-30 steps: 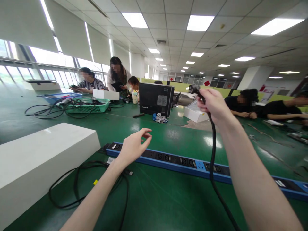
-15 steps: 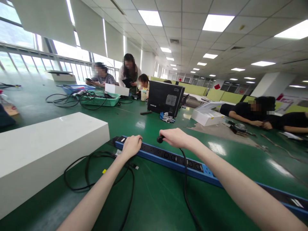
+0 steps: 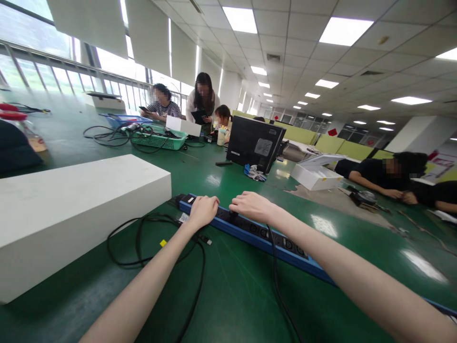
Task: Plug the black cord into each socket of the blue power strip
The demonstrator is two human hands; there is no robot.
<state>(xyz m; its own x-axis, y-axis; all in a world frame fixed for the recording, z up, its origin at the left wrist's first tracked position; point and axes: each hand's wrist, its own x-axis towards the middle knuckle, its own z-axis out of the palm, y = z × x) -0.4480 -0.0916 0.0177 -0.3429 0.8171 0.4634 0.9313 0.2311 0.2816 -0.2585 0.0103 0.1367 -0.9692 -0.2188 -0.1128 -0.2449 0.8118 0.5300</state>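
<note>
A long blue and black power strip [image 3: 246,233] lies slantwise across the green table. Near its left end my left hand [image 3: 204,211] is closed around the strip. My right hand [image 3: 252,206] grips a black power plug [image 3: 233,215] from above, its fingers closed. The plug is upright against the strip's socket face; how deep it sits in a socket is hidden by my fingers. From the plug a black cord [image 3: 274,262] hangs over the strip's front and runs toward me. More black cable [image 3: 139,243] with a yellow tag lies coiled left of my left hand.
A large white box [image 3: 85,209] stands at the left. Farther back are a green basket of cables [image 3: 157,138], a black monitor [image 3: 255,143], gloves [image 3: 254,172] and an open white box [image 3: 316,174]. Several people sit or stand around the table.
My right hand has lowered the plug from above the strip down onto its sockets. My left hand stays on the strip. The whole view has shifted slightly.
</note>
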